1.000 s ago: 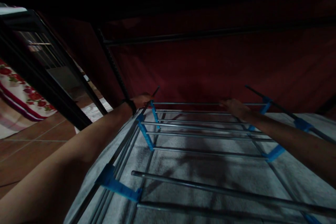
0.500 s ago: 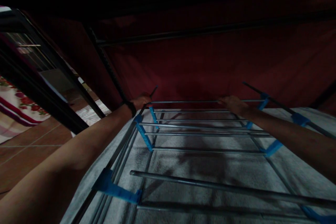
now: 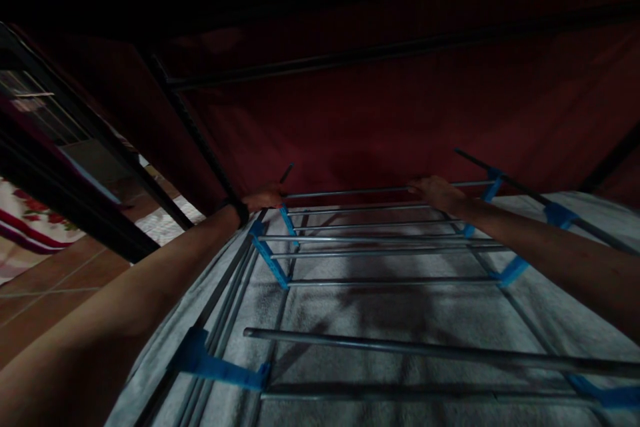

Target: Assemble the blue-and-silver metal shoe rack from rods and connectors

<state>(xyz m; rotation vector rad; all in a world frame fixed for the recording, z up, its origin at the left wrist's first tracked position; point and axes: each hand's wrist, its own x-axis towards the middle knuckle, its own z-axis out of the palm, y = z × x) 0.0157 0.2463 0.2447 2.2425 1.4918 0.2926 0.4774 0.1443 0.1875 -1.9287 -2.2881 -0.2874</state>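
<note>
A rack frame of grey metal rods joined by blue plastic brackets lies on a pale cloth. At its far left corner my left hand (image 3: 264, 196) closes around the rod and bracket joint. My right hand (image 3: 437, 193) has its fingers wrapped over the far crossbar (image 3: 350, 193), toward its right end. That crossbar runs between a left bracket (image 3: 287, 219) and a right bracket (image 3: 493, 180). Nearer to me are a large blue bracket (image 3: 215, 363) and a loose-ended rod (image 3: 400, 345) lying across the frame. Several thin rods (image 3: 220, 340) lie along the left side.
The pale cloth (image 3: 380, 310) lies under the frame. A dark red fabric wall (image 3: 375, 120) stands behind it, crossed by a black bar (image 3: 325, 67). Black posts (image 3: 115, 213) rise at the left, with tiled floor (image 3: 60, 280) and flowered fabric (image 3: 35, 213) beyond.
My view has shifted slightly. Both hands keep their hold at the far crossbar, appearing a little further left, and the frame looks otherwise unchanged.
</note>
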